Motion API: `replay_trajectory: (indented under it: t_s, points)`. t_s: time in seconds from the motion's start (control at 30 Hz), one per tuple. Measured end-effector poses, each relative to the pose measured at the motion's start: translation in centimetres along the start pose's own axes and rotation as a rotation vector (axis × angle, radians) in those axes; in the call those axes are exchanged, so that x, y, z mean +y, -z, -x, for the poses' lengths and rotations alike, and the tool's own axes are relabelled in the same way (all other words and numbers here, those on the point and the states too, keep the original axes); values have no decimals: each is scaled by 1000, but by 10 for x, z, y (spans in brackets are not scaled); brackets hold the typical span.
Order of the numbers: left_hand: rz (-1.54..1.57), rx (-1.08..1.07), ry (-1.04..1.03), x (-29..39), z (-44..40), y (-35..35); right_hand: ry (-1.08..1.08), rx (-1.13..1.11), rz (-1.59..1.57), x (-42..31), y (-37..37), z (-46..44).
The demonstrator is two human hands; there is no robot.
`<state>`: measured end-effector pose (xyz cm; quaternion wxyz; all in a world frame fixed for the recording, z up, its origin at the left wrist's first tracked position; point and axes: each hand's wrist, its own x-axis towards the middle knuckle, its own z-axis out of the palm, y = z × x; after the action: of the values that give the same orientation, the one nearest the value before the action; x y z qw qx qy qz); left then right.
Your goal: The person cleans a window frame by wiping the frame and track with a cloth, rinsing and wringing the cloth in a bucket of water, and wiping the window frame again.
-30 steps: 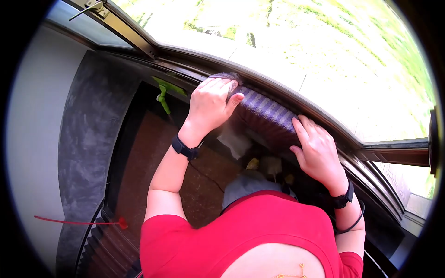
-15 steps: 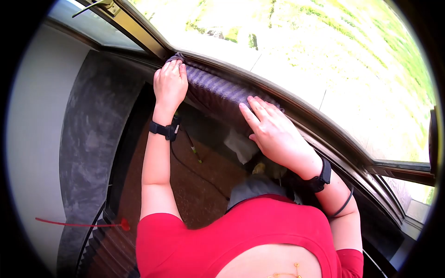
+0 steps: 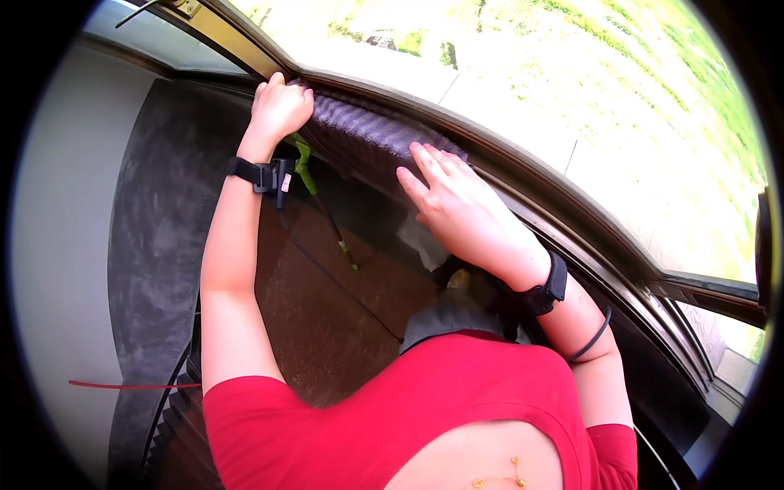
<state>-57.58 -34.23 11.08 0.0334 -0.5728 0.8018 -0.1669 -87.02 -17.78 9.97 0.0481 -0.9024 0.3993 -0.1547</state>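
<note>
A purple striped cloth [image 3: 367, 124], like a towel, lies along the sill of the window frame [image 3: 523, 192], and its near side hangs down inside. My left hand [image 3: 282, 108] is closed at the cloth's left end, close to the frame's corner, its fingers curled over the edge. What lies under those fingertips is partly hidden. Toward the cloth's right end, my right hand [image 3: 465, 204] rests with fingers stretched out, the fingertips on the cloth. Each wrist wears a black band.
Below the sill, a green-and-black stick [image 3: 304, 167] leans above the brown floor [image 3: 302, 327]. A thin dark cable [image 3: 335, 282] runs from the left wristband. At the right is another window frame [image 3: 710, 294]. A thin red stick [image 3: 135, 385] shows at lower left.
My left hand has moved left and slightly up, with its fingers more curled. My right hand has shifted a little left and up. The cloth has slid left along the sill.
</note>
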Motion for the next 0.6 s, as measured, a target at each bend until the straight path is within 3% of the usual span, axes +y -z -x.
replay_trajectory:
  t_s: [0.1, 0.23, 0.37, 0.6]
  points:
    - [81, 58, 1, -3, 3, -11, 62, 95, -138, 4, 9, 19]
    - [125, 202, 9, 1, 6, -25, 53, 61, -405, 16, 46, 73]
    - [142, 235, 0, 4, 7, -33, 45, 178, -353, 17, 62, 99]
    - [235, 295, -49, 55, 22, -13, 107, 108, -553, 15, 68, 133]
